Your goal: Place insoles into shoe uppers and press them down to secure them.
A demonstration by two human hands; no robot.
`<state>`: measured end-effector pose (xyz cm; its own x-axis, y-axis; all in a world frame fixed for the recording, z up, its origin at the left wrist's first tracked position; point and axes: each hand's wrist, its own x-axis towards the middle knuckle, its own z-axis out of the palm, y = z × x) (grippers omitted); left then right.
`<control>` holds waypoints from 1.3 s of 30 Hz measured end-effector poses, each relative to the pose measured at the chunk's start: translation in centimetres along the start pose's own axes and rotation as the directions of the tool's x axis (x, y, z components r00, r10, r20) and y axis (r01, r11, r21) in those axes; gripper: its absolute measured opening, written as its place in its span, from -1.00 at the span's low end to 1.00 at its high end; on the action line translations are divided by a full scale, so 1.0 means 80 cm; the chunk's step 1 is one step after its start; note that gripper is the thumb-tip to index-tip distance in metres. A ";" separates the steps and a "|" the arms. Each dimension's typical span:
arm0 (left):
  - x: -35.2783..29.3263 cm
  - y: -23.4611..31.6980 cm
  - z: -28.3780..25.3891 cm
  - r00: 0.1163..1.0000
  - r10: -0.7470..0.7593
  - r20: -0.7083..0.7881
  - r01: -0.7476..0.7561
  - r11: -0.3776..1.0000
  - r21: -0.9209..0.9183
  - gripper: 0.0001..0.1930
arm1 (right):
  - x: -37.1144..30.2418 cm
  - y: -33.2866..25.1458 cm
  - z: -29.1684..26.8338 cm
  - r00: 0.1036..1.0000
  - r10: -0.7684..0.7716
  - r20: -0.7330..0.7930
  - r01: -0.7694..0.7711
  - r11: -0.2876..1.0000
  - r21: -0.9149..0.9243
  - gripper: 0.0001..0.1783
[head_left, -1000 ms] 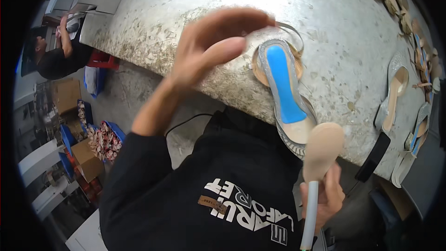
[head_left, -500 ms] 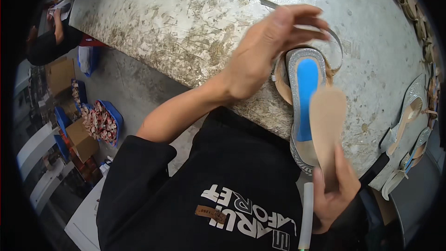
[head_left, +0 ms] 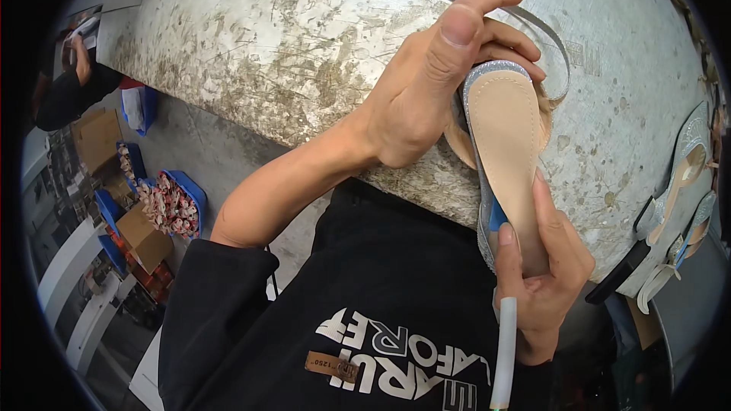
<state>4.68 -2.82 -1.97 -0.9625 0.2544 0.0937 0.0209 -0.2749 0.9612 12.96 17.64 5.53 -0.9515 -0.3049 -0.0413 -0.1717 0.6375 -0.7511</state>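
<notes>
A glittery silver sandal (head_left: 485, 236) lies at the table's near edge, its rounded heel pointing away from me. A beige insole (head_left: 503, 118) with a stitched border covers its heel area. Blue shows on the footbed (head_left: 496, 215) beside the insole's narrower part. My right hand (head_left: 552, 262) pinches the insole's near end between thumb and fingers. My left hand (head_left: 434, 80) curves around the far end of the heel. Its lower fingers seem to touch the heel, while the thumb is raised clear. A grey ankle strap (head_left: 560, 42) loops out behind those fingers.
More silver shoes (head_left: 680, 183) stand along the right edge of the stained table (head_left: 304, 53). A white tube (head_left: 503, 354) is close to my right wrist. Blue bins (head_left: 196, 194) and cardboard boxes (head_left: 145, 237) sit on the floor at left. Another person (head_left: 72, 91) works at far left.
The insole has moved up and left with my right hand, covering the heel and most of the blue footbed. My left fingers have come in around the heel.
</notes>
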 end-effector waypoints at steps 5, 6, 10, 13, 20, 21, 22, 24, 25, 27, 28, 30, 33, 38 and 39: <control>0.001 -0.008 0.000 0.993 0.115 -0.003 -0.113 0.975 0.190 -0.45 | -0.001 0.003 0.001 1.000 0.014 0.013 -0.014 1.000 0.012 -0.30; 0.002 -0.007 0.000 0.994 0.107 -0.010 -0.102 0.968 0.228 -0.49 | -0.001 0.002 0.002 1.000 -0.007 -0.013 0.007 1.000 -0.021 -0.30; 0.010 -0.004 0.003 0.995 0.013 -0.098 0.004 0.985 0.171 -0.71 | -0.005 0.010 0.009 0.986 -0.163 -0.034 0.156 0.974 -0.164 -0.36; 0.008 0.001 0.003 0.996 -0.020 -0.084 0.036 0.978 0.204 -0.71 | -0.010 0.007 0.005 0.979 -0.171 0.113 0.198 0.929 -0.312 -0.43; 0.006 0.001 0.001 1.000 0.025 0.013 -0.028 0.952 0.305 -0.72 | -0.040 -0.042 -0.048 0.936 0.056 0.349 0.139 0.850 -0.508 -0.31; 0.004 0.001 -0.001 0.998 0.042 0.052 -0.057 0.936 0.347 -0.73 | -0.049 -0.047 -0.058 0.958 -0.038 0.285 0.193 0.819 -0.541 -0.04; 0.003 0.002 -0.003 0.994 0.056 0.090 -0.087 0.918 0.387 -0.73 | -0.052 -0.047 -0.062 0.950 -0.081 0.300 0.241 0.802 -0.547 -0.03; 0.010 0.003 0.006 0.992 0.021 0.120 -0.062 0.938 0.340 -0.70 | -0.060 -0.055 -0.072 0.951 -0.109 0.290 0.268 0.762 -0.590 0.00; 0.009 0.004 0.005 0.994 0.007 0.113 -0.045 0.939 0.340 -0.69 | -0.037 -0.051 -0.050 0.962 -0.088 0.259 0.224 0.796 -0.562 0.00; 0.008 0.005 0.001 0.993 -0.006 0.115 -0.032 0.944 0.327 -0.67 | 0.022 -0.009 0.005 0.963 -0.201 0.179 0.269 0.770 -0.579 -0.07; 0.008 0.004 0.002 0.992 0.004 0.124 -0.049 0.931 0.361 -0.65 | 0.014 -0.005 0.014 0.971 -0.174 0.165 0.238 0.771 -0.590 -0.10; 0.002 0.001 0.004 0.990 0.031 0.139 -0.088 0.900 0.426 -0.62 | -0.030 -0.023 0.013 0.984 -0.044 0.173 0.141 0.785 -0.603 -0.18; -0.002 0.009 -0.004 0.967 0.144 0.211 -0.235 0.823 0.517 -0.52 | -0.037 -0.025 0.008 0.982 -0.134 0.136 0.190 0.740 -0.645 -0.26; -0.074 0.073 0.003 0.870 -0.065 -0.489 0.241 0.921 0.305 -0.58 | -0.103 -0.023 -0.034 0.896 -0.390 -0.212 0.195 0.775 -0.600 -0.21; -0.101 0.069 0.006 0.852 -0.028 -0.523 0.190 0.947 0.259 -0.61 | -0.117 -0.025 -0.024 0.849 -0.425 -0.316 0.197 0.807 -0.557 -0.40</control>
<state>12.74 -5.99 2.73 -0.9618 -0.2610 -0.0826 -0.0931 0.0284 0.9952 21.68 20.56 8.72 -0.8151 -0.3061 0.4918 -0.4677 0.8486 -0.2471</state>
